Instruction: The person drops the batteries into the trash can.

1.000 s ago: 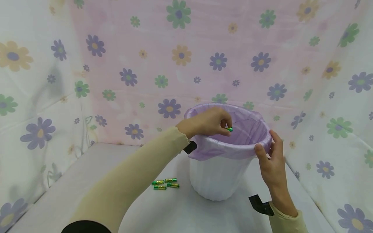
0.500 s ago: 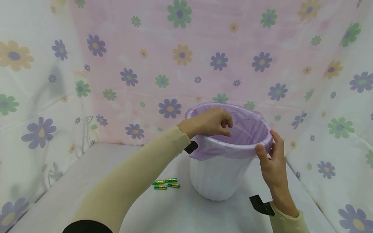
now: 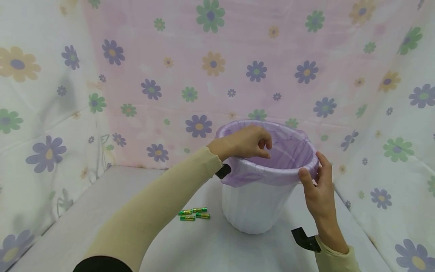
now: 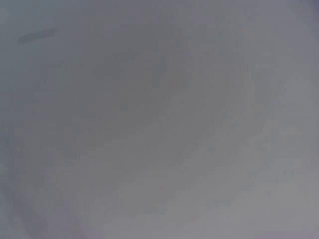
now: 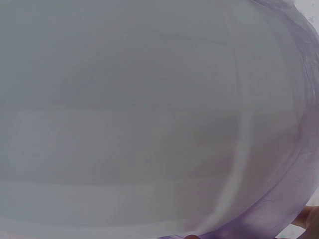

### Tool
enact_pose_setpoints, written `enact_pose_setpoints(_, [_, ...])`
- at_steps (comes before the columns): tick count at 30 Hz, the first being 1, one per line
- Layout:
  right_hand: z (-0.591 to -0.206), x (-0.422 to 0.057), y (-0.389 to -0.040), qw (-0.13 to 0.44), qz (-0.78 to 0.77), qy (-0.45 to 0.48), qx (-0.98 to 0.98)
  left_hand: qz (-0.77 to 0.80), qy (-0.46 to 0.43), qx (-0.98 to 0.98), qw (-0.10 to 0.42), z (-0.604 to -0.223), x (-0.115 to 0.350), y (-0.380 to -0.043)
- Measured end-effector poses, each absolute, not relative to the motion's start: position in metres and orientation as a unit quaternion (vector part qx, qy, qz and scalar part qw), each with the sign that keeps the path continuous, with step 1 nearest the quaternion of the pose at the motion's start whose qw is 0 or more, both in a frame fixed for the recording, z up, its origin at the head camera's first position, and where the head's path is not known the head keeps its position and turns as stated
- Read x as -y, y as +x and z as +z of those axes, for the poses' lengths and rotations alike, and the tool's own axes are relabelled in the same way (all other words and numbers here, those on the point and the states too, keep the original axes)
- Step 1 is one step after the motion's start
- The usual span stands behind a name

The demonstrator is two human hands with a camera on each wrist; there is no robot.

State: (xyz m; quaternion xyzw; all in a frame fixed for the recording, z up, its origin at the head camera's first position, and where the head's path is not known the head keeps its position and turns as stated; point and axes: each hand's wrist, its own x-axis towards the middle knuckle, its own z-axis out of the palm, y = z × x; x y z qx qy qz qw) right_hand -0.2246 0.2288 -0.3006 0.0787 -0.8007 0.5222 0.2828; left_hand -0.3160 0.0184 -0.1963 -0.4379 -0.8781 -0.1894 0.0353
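Note:
My left hand (image 3: 249,141) reaches over the near-left rim of a white trash can (image 3: 256,207) lined with a purple plastic bag (image 3: 289,147). Its fingers are loosely bent, thumb and forefinger apart, with nothing between them. At the right side of the rim, my right hand (image 3: 319,189) grips the can, thumb in front and fingers behind. The can's pale wall (image 5: 124,124) fills most of the right wrist view, with the bag's folded edge (image 5: 279,209) along the right. The bottom of the bag is hidden. The left wrist view is a grey blur.
Several green and gold batteries (image 3: 193,214) lie on the white tabletop (image 3: 190,245) left of the can, close to my left forearm. A flowered cloth (image 3: 176,56) hangs behind and at both sides.
One second ago a green battery was between my left thumb and fingers; by half a second ago it had left the hand. Both hands have stayed in place.

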Motion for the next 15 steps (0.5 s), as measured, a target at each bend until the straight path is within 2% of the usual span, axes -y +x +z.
enact_pose_setpoints(8, [-0.301, -0.229, -0.224, 0.282, 0.525, 0.077, 0.799, -0.196, -0.445, 0.873, 0.049, -0.193, -0.003, -0.313])
enact_pose_setpoints(15, [-0.301, -0.229, -0.225, 0.285, 0.530, 0.080, 0.795, -0.187, -0.439, 0.874, 0.090, -0.187, 0.020, -0.305])
